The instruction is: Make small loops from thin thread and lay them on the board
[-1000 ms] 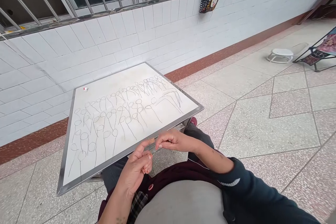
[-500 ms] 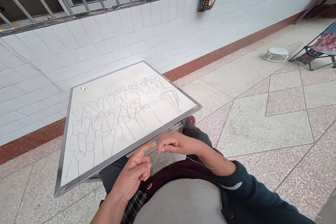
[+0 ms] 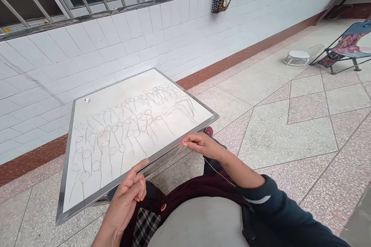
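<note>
My right hand (image 3: 203,144) pinches a thin, pale wire (image 3: 218,173) between thumb and forefinger, just past the near edge of the board. One length of the wire trails from it down to the right, over my lap; a shorter strand slants down to the left. My left hand (image 3: 127,189) is at the board's near corner side, thumb pressed on its curled fingers, forefinger stretched out with a tan wrap at its tip. What its fingers hold, if anything, cannot be made out. Many looped wire pieces (image 3: 112,150) with long tails lie in rows on the white board (image 3: 116,92).
Metal edging (image 3: 61,200) frames the board, which stands by a tiled wall (image 3: 116,46). A small red-and-white object (image 3: 87,100) sits at its far left corner. A black basket (image 3: 222,0) hangs from the window bars. Further right are a low white stool (image 3: 297,57) and a folding chair (image 3: 348,42).
My hands have drawn apart: the left has moved left and down, the right up and slightly right with the wire. More of the strand between them shows. The view has shifted slightly.
</note>
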Available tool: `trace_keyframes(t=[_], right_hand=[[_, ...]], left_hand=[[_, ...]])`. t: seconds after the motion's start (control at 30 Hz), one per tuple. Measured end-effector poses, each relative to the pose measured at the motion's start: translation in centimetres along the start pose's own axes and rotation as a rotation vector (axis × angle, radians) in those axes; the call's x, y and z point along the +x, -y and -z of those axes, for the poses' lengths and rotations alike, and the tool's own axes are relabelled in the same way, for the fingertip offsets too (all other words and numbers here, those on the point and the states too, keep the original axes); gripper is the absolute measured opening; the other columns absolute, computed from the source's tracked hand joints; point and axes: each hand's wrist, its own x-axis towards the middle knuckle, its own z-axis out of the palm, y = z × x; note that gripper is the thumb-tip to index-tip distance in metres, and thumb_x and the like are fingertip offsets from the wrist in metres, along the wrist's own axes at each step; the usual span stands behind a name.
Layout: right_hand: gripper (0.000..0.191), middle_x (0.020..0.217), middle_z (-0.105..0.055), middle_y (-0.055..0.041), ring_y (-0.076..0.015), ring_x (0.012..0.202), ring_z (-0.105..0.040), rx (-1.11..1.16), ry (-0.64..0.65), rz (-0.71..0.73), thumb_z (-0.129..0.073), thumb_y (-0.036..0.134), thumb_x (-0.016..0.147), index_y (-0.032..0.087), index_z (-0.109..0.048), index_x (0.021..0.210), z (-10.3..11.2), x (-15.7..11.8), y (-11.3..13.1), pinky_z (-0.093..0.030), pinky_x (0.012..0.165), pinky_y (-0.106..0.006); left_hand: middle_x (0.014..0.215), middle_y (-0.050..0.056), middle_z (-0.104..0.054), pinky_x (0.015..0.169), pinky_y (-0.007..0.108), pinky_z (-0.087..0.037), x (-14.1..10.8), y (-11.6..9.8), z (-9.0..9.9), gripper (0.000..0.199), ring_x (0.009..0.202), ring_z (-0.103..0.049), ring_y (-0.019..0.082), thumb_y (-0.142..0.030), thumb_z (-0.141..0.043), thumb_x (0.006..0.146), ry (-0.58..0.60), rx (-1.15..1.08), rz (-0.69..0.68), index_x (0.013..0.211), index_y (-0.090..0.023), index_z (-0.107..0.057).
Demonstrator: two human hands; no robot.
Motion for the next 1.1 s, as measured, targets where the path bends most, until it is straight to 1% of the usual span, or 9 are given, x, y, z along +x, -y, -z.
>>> trace_keyframes(t=[0.1, 0.13, 0.23, 0.3, 0.4, 0.6, 0.77, 1.0, 1.1], right_hand=[[0.026, 0.058, -0.037, 0.0047, -0.0082, 0.05, -0.029, 0.04, -0.003, -0.012, -0.048, 0.036, 0.091, 0.017, -0.066, 0.094, -0.6, -0.1, 0.7, -0.024, 0.048, -0.021], [0.025, 0.058, -0.037, 0.0047, -0.0084, 0.051, -0.03, 0.042, 0.006, -0.009, -0.048, 0.035, 0.092, 0.018, -0.066, 0.094, -0.9, 0.0, 0.9, -0.024, 0.048, -0.021], [0.023, 0.058, -0.04, 0.0044, -0.0088, 0.052, -0.033, 0.018, 0.03, 0.013, -0.047, 0.032, 0.092, 0.018, -0.065, 0.095, -1.8, 0.1, 1.4, -0.027, 0.05, -0.021], [0.023, 0.061, -0.044, 0.0036, -0.009, 0.054, -0.036, -0.008, 0.037, 0.027, -0.047, 0.03, 0.092, 0.017, -0.065, 0.096, -2.0, 0.2, 1.5, -0.03, 0.053, -0.021], [0.022, 0.063, -0.048, 0.0031, -0.0091, 0.055, -0.038, -0.046, 0.03, 0.04, -0.046, 0.028, 0.092, 0.017, -0.065, 0.097, -2.0, 0.1, 1.3, -0.031, 0.054, -0.02], [0.022, 0.074, -0.058, -0.0001, -0.01, 0.063, -0.047, -0.139, 0.061, 0.096, -0.046, 0.027, 0.093, 0.018, -0.064, 0.101, -1.9, 0.1, 0.5, -0.035, 0.06, -0.02], [0.027, 0.063, -0.047, 0.0046, -0.0085, 0.054, -0.039, -0.069, 0.088, 0.071, -0.052, 0.035, 0.09, 0.018, -0.06, 0.11, -2.2, 0.2, 0.3, -0.032, 0.053, -0.019], [0.02, 0.064, -0.051, 0.0026, -0.0076, 0.052, -0.038, 0.007, -0.028, 0.054, -0.055, 0.034, 0.088, 0.017, -0.064, 0.09, -3.6, 0.3, 0.1, -0.031, 0.049, -0.018], [0.017, 0.065, -0.052, 0.0022, -0.0076, 0.052, -0.039, 0.023, -0.062, 0.032, -0.057, 0.033, 0.087, 0.017, -0.064, 0.089, -4.1, 0.4, 0.2, -0.031, 0.049, -0.018]], left_hand=[[0.064, -0.002, -0.049, 0.06, 0.025, -0.035, 0.6, -0.8, -0.8, 0.052, 0.061, -0.042, 0.012, -0.041, -0.056, 0.085, -0.099, 0.08, -0.053, 0.133, -0.024, -0.047], [0.069, -0.001, -0.053, 0.064, 0.026, -0.038, 0.9, -1.1, -1.3, 0.052, 0.065, -0.046, 0.013, -0.042, -0.055, 0.086, -0.089, 0.111, -0.073, 0.133, -0.024, -0.047], [0.082, 0.004, -0.059, 0.072, 0.031, -0.043, 1.8, -1.8, -3.0, 0.052, 0.074, -0.053, 0.017, -0.043, -0.051, 0.088, 0.027, 0.195, -0.11, 0.135, -0.023, -0.045], [0.08, 0.003, -0.06, 0.072, 0.03, -0.044, 2.3, -1.9, -3.9, 0.052, 0.075, -0.054, 0.017, -0.042, -0.051, 0.087, 0.079, 0.237, -0.121, 0.136, -0.024, -0.044], [0.073, 0.001, -0.06, 0.068, 0.029, -0.044, 2.6, -1.7, -4.7, 0.054, 0.07, -0.055, 0.017, -0.042, -0.054, 0.086, 0.061, 0.292, -0.128, 0.136, -0.024, -0.044], [0.069, -0.001, -0.061, 0.069, 0.03, -0.044, 2.0, -1.1, -5.1, 0.053, 0.063, -0.052, 0.015, -0.039, -0.048, 0.088, 0.025, 0.426, -0.124, 0.139, -0.027, -0.039], [0.066, -0.002, -0.061, 0.068, 0.028, -0.043, 1.6, -1.3, -5.1, 0.055, 0.063, -0.051, 0.014, -0.039, -0.047, 0.089, -0.038, 0.37, -0.112, 0.14, -0.026, -0.034], [0.064, -0.002, -0.061, 0.062, 0.026, -0.043, 1.7, -1.4, -5.3, 0.056, 0.056, -0.048, 0.013, -0.044, -0.051, 0.086, -0.075, 0.288, -0.108, 0.136, -0.022, -0.04], [0.064, -0.002, -0.062, 0.063, 0.027, -0.043, 1.7, -1.5, -5.0, 0.057, 0.056, -0.047, 0.013, -0.045, -0.052, 0.085, -0.089, 0.281, -0.13, 0.135, -0.023, -0.04]])
